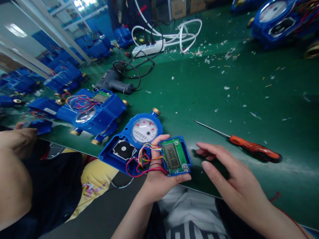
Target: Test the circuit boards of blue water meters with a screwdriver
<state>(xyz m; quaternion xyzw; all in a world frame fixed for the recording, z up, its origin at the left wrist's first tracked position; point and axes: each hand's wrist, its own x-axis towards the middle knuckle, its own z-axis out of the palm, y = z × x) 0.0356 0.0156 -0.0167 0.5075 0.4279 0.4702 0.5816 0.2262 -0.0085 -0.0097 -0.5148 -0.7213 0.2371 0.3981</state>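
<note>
My left hand grips a small green circuit board with a lit-digit LCD display, seated in a blue plastic frame, thumb along its lower edge. Several coloured wires run from the board into the open housing of a blue water meter. That meter has a round white dial and a brass fitting at its top. To the right of the board hovers my right hand, fingers apart and holding nothing. Beyond it on the green table lies a screwdriver with an orange and black handle.
Another blue meter with loose wires stands to the left, near a grey heat gun. A white power strip with coiled cable lies farther back. More meters sit at upper right. A co-worker's arm is at far left. White scraps litter the green table.
</note>
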